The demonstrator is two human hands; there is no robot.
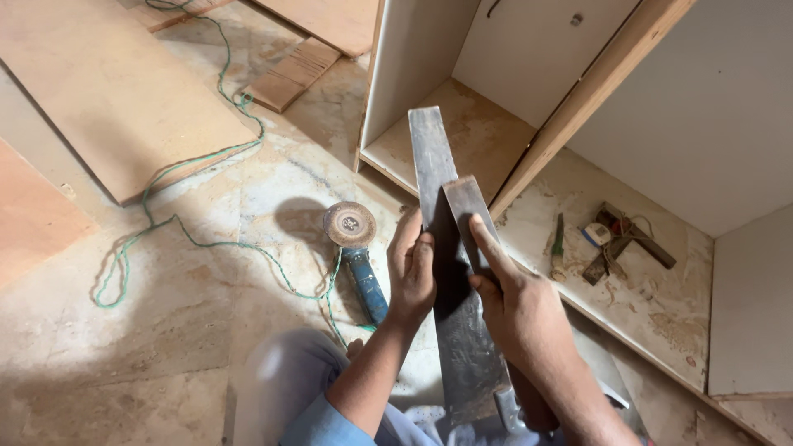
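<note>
Two dark strips point(450, 272), pinched by our left hand point(410, 272) and right hand point(516, 301), could slip onto the angle grinder point(355, 248) nearby.

Two hands are counted: the left hand point(411, 268) and the right hand point(516, 301), near the centre. Two dark flat strips are held between them: a long strip point(436, 177) and a shorter strip point(467, 206) at 1 o'clock of it. One angle grinder point(357, 252) is listed at 9 o'clock of the hands, with one green cord point(178, 169). One screwdriver point(558, 246) is entered at 3 o'clock. Three loose wooden boards are counted at 10 to 12 o'clock, the largest board point(107, 91) among them.
</note>
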